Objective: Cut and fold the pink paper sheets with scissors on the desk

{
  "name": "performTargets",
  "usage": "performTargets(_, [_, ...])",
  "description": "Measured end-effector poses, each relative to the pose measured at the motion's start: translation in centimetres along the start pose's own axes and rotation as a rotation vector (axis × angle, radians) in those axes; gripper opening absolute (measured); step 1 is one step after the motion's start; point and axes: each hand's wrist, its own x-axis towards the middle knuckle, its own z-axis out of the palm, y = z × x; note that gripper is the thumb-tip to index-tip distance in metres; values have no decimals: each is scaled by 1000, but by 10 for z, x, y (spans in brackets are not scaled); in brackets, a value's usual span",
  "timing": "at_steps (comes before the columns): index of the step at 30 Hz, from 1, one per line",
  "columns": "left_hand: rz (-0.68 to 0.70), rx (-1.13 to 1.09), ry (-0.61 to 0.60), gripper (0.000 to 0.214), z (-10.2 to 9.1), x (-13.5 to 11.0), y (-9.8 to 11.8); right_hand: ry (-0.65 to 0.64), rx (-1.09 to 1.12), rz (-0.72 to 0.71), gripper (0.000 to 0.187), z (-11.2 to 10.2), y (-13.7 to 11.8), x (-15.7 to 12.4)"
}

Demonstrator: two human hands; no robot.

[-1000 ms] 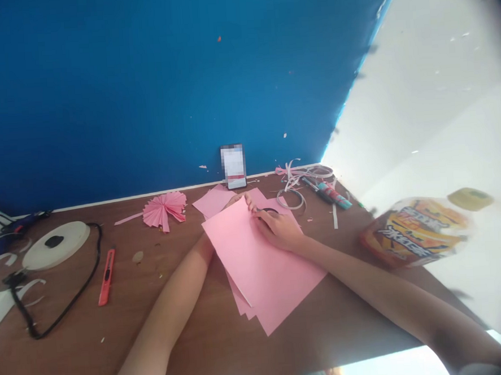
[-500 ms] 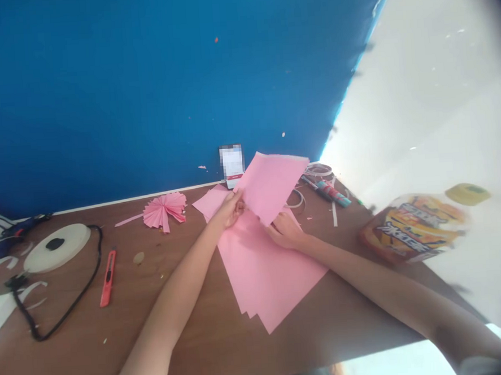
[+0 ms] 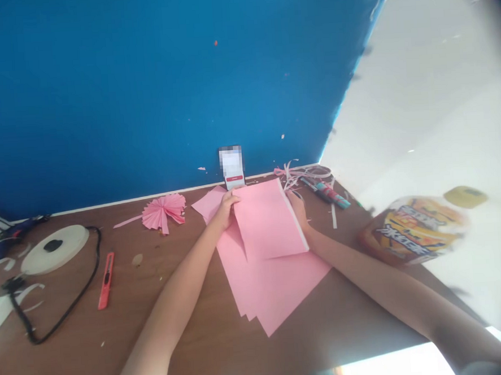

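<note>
A pink sheet of paper (image 3: 269, 223) with a white strip along its right edge is raised at a tilt above the table. My left hand (image 3: 227, 207) pinches its upper left corner, thumb on the front. At the right edge my right hand (image 3: 298, 207) holds the sheet from the side and behind, its fingers partly hidden by the paper. Beneath lie several overlapping larger pink sheets (image 3: 268, 299), one corner pointing towards me.
Left of the sheets are a folded pink paper fan (image 3: 165, 211), a red utility knife (image 3: 106, 281) and a white disc with a black cable (image 3: 55, 249). A phone (image 3: 233, 178) leans on the blue wall. Paper strips (image 3: 294, 176) and a large bottle (image 3: 414, 228) are at right.
The pink sheet has turned and come down, its white-stripped edge swinging from the top to the right. My right hand has moved up from the lower corner to that edge.
</note>
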Motion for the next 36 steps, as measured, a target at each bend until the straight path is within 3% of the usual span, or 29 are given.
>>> performTargets(3, [60, 138, -8, 52, -1, -4, 9, 4, 104, 4, 39, 5, -2, -3])
performTargets(6, [77, 406, -89, 39, -3, -5, 17, -103, 109, 5, 35, 10, -2, -7])
performTargets(8, [128, 694, 23, 26, -2, -5, 21, -154, 49, -6, 37, 11, 0, -7])
performTargets(11, [270, 1086, 373, 18, 3, -3, 26, -149, -111, -66, 34, 11, 4, -7])
performTargets(13, [402, 1195, 417, 14, 11, -2, 30, -142, -212, -96, 31, 10, 4, -7])
performTargets(15, [457, 1154, 236, 15, 21, -2, 33, -159, -292, -117, 29, 10, 2, -8])
performTargets(18, [373, 966, -100, 24, 31, -3, 33, -197, -392, -165, 25, 11, -3, -11])
performTargets(21, [306, 984, -270, 23, 31, -6, 30, -228, -466, -213, 22, 11, -9, -14])
performTargets(29, [176, 924, -300, 31, 16, -5, 30, -331, -445, -235, 43, 11, -15, -14])
performTargets(36, [136, 962, -301, 32, -2, -5, 26, -344, -722, -398, 43, 17, -13, -17])
